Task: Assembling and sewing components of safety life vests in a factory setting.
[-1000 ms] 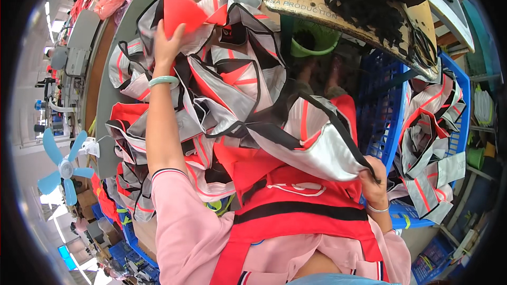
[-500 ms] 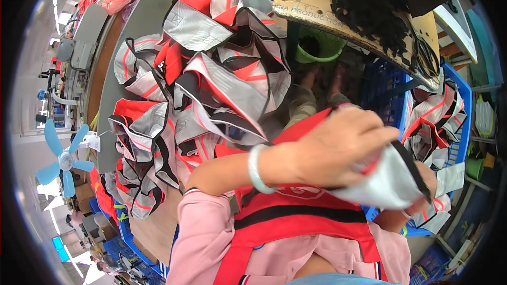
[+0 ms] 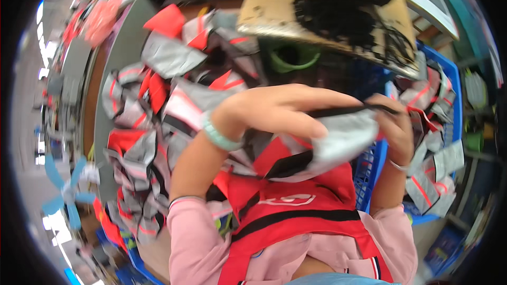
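In front of my chest a grey and red fabric piece [image 3: 343,140] with black edging stretches between both hands. My left hand [image 3: 282,108], with a pale green bangle at the wrist, is closed on its upper left part, the thumb lying over the grey face. At the other end my right hand [image 3: 395,132] has its fingers bent round the black-edged corner. Motion blurs both hands and the fabric. A pile of similar grey, red and black sewn pieces [image 3: 171,55] lies to the left, partly hidden behind my left forearm.
On the right, a blue plastic basket [image 3: 453,74] holds more such pieces. A wooden board [image 3: 266,13] with black scraps juts out at the top, above a green bucket [image 3: 293,66]. A grey panel [image 3: 119,47] stands left of the pile; a blue fan [image 3: 67,192] is farther left.
My left hand has moved left and up, and my right hand has come up into view. The fabric piece is now spread between them. The view has shifted slightly.
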The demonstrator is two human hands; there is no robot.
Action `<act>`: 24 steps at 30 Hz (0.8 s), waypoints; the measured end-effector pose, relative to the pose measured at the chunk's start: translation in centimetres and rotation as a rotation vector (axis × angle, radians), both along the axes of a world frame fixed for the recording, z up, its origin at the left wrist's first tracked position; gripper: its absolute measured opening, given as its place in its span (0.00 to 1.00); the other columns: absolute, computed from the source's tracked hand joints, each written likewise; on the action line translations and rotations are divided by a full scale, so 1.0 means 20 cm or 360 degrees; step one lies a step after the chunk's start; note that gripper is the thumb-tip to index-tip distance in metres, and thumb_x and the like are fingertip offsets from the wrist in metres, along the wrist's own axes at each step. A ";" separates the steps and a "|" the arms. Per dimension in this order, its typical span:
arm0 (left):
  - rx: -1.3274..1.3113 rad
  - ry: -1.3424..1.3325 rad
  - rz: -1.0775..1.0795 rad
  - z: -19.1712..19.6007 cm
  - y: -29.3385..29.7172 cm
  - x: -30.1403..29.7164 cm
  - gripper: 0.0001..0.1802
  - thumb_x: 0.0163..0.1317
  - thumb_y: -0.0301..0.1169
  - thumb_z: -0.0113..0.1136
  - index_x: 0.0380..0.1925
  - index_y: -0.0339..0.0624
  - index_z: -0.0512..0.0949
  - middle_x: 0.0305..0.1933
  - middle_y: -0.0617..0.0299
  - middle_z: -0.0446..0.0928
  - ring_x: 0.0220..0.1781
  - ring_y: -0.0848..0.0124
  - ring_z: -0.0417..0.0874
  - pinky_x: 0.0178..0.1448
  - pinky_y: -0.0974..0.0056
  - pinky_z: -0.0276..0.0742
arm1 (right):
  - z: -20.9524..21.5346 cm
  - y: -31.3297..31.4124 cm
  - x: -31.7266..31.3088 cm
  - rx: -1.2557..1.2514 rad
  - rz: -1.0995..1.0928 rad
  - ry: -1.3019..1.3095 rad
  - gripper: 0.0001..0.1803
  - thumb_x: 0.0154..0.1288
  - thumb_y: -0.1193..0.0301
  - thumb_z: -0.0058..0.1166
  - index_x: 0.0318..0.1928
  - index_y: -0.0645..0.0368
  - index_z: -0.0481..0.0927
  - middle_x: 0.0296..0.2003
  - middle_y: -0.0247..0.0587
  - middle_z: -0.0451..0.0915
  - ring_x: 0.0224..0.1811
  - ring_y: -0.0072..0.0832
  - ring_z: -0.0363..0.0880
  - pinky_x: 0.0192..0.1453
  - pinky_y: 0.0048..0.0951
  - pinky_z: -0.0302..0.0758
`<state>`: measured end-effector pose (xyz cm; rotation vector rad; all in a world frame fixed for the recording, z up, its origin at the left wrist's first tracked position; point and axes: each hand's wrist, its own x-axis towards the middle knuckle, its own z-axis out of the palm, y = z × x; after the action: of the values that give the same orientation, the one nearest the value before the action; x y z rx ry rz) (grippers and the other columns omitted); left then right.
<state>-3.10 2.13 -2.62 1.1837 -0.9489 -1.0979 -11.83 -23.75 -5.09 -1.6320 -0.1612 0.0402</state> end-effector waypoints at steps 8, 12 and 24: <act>0.0286 -0.1019 0.1294 0.05 -0.23 0.07 0.19 0.57 0.34 0.64 0.45 0.33 0.78 0.38 0.54 0.82 0.41 0.68 0.82 0.47 0.66 0.75 | 0.01 0.16 0.34 0.0358 0.0003 -0.0058 0.08 0.67 0.73 0.53 0.44 0.64 0.75 0.35 0.32 0.77 0.38 0.15 0.72 0.41 0.17 0.70; 0.0254 -0.0787 0.1257 0.04 -0.22 0.20 0.14 0.59 0.32 0.62 0.42 0.32 0.79 0.36 0.60 0.81 0.38 0.76 0.78 0.44 0.70 0.73 | 0.06 0.06 0.45 0.0307 -0.0097 -0.0253 0.08 0.65 0.73 0.55 0.41 0.65 0.78 0.33 0.32 0.79 0.37 0.16 0.76 0.43 0.18 0.73; 0.0556 -0.0605 0.1341 0.10 -0.31 0.47 0.15 0.58 0.36 0.62 0.34 0.32 0.80 0.28 0.69 0.76 0.32 0.81 0.72 0.38 0.73 0.67 | 0.05 -0.02 0.73 0.0054 -0.0154 -0.0193 0.10 0.66 0.67 0.54 0.36 0.63 0.76 0.27 0.25 0.72 0.30 0.12 0.68 0.32 0.16 0.65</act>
<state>6.40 -4.11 -0.52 1.8886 -0.4311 -0.3581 2.72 -24.13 -4.10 -1.6071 -0.1750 -0.1349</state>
